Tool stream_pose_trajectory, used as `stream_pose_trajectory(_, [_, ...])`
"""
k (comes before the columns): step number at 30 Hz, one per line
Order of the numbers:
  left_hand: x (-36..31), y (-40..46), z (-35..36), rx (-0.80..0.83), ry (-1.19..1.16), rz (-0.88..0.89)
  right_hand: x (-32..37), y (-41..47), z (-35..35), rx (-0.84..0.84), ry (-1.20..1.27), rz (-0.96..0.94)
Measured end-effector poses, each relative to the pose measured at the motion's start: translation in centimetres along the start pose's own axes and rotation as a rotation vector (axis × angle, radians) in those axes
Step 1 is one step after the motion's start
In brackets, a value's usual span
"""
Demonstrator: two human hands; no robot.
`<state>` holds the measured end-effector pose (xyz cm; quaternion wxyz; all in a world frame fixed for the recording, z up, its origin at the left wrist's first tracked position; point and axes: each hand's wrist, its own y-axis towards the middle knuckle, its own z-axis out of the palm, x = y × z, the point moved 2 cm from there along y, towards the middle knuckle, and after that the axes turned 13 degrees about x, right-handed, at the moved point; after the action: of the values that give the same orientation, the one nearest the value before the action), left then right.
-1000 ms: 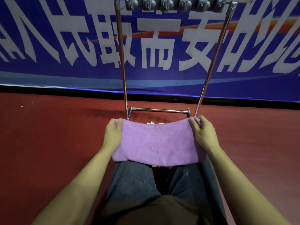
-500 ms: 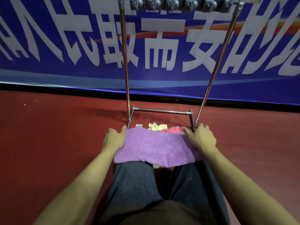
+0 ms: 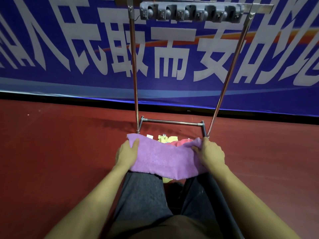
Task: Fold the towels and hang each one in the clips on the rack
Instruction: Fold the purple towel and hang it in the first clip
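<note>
A purple towel (image 3: 164,157) lies folded across my knees, stretched between both hands. My left hand (image 3: 126,153) grips its left end, thumb on top near the far corner. My right hand (image 3: 209,153) pinches the right end, bunching the far edge. Beyond the towel, a yellow towel (image 3: 165,138) and a pink towel (image 3: 181,142) peek out on the floor inside the rack's base. The metal rack (image 3: 135,75) rises in front of me, with a grey strip of clips (image 3: 189,12) on its top bar, all empty.
Red floor (image 3: 60,152) spreads to both sides. A blue banner with white characters (image 3: 86,49) covers the wall behind the rack. The rack's low crossbar (image 3: 172,121) sits just past the towels. My legs in dark trousers (image 3: 143,195) fill the lower middle.
The towel's far edge has dropped lower, uncovering the yellow and pink towels behind it. My head has tilted up, bringing the clip strip fully into view.
</note>
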<state>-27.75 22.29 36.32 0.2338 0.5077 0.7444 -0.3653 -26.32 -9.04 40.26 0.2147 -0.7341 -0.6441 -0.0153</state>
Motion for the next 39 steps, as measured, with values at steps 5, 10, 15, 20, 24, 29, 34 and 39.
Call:
stream_pose_trajectory(5, [-0.9, 1.5, -1.5, -0.072, -0.081, 0.036, -2.1, 1.6, -1.0, -0.004, 0.352, -0.01])
stream_pose_trajectory(10, [-2.4, 3.6, -2.9, 0.028, -0.589, 0.011, -2.6, 2.8, -3.1, -0.013, 0.697, -0.184])
stream_pose_trajectory(15, [-5.2, 3.7, -5.0, 0.053, -0.544, 0.256, -3.0, 4.4, -4.9, -0.025, 0.893, -0.277])
stream_pose_trajectory(20, [-6.5, 4.1, -6.8, 0.094, -0.501, 0.385, -3.2, 5.0, -7.5, -0.091, 0.941, -0.3])
stream_pose_trajectory(24, [-7.4, 4.0, -7.1, 0.11, -0.672, 0.406, -3.1, 5.1, -8.8, -0.143, 0.953, -0.334])
stream_pose_trajectory(29, [-7.3, 4.3, -6.3, 0.251, -0.895, 0.325, -3.5, 5.1, -8.9, -0.144, 0.974, -0.36])
stream_pose_trajectory(34, [-6.9, 4.0, -5.4, 0.361, -0.895, 0.239, -4.1, 5.5, -7.8, -0.056, 1.113, -0.356])
stream_pose_trajectory(39, [-6.7, 3.5, -5.9, 0.495, -0.814, 0.269, -4.3, 4.4, -7.5, 0.435, 1.366, -0.442])
